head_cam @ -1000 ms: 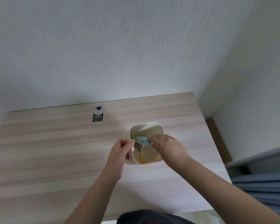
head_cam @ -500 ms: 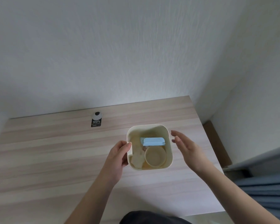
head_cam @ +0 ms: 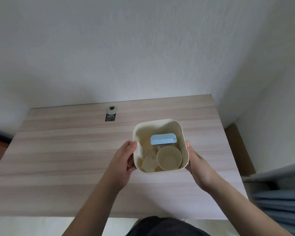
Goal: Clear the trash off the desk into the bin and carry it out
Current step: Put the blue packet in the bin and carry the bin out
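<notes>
A cream square bin (head_cam: 158,124) sits between both my hands over the wooden desk (head_cam: 66,150). Inside it lie a light blue packet (head_cam: 163,139), a paper cup (head_cam: 169,157) and crumpled pale paper (head_cam: 148,160). My left hand (head_cam: 124,156) grips the bin's left wall, thumb at the rim. My right hand (head_cam: 197,161) presses against the right wall. Whether the bin rests on the desk or is raised slightly, I cannot tell.
A black label with a round grey tag (head_cam: 110,114) lies at the desk's back. A white wall runs behind and to the right. A brown strip of floor (head_cam: 239,147) shows at the right, and blue-grey fabric (head_cam: 279,206) at the lower right.
My right hand let go of the blue packet inside the bin, drew out, and closed on the bin's right side. The left hand stayed on the left wall. The bin looks closer.
</notes>
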